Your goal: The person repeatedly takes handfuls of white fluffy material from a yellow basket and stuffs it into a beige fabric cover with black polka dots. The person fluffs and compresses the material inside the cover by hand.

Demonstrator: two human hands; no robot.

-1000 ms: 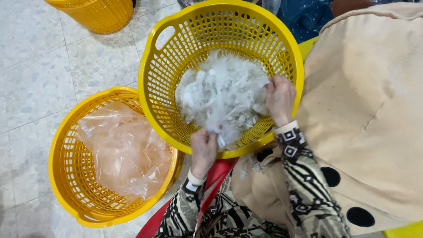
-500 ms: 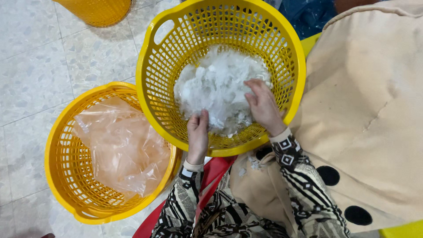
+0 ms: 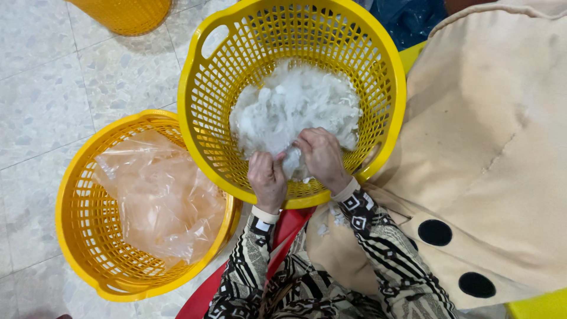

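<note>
Both my hands are down in the tilted yellow basket [image 3: 390, 106], working at the near edge of the white stuffing [image 3: 295, 109]. My left hand [image 3: 267, 177] is closed, thumb and fingers pinching a small tuft. My right hand [image 3: 322, 158] is curled over the clump just beside it, fingers bent into the fibre and gripping it. The two hands nearly touch, and the tuft sits between them.

The stuffing is heaped against the basket's bottom, most of it beyond my fingertips, with only the near fringe under my hands. A few white flecks lie on the beige cloth [image 3: 490, 153] in my lap, close to my right sleeve.

What could go wrong, as I judge it: the fibre is light and loose, so a hard pull may tear off wisps that drift onto the cloth or the floor [image 3: 71, 82]. The basket leans on its side against my knees; pressing on its near rim could roll it and spill the heap. Strands could also snag in the mesh wall. The second basket [image 3: 77, 236], with a clear plastic bag [image 3: 159, 201] inside, stands to my left, apart from both hands.
</note>
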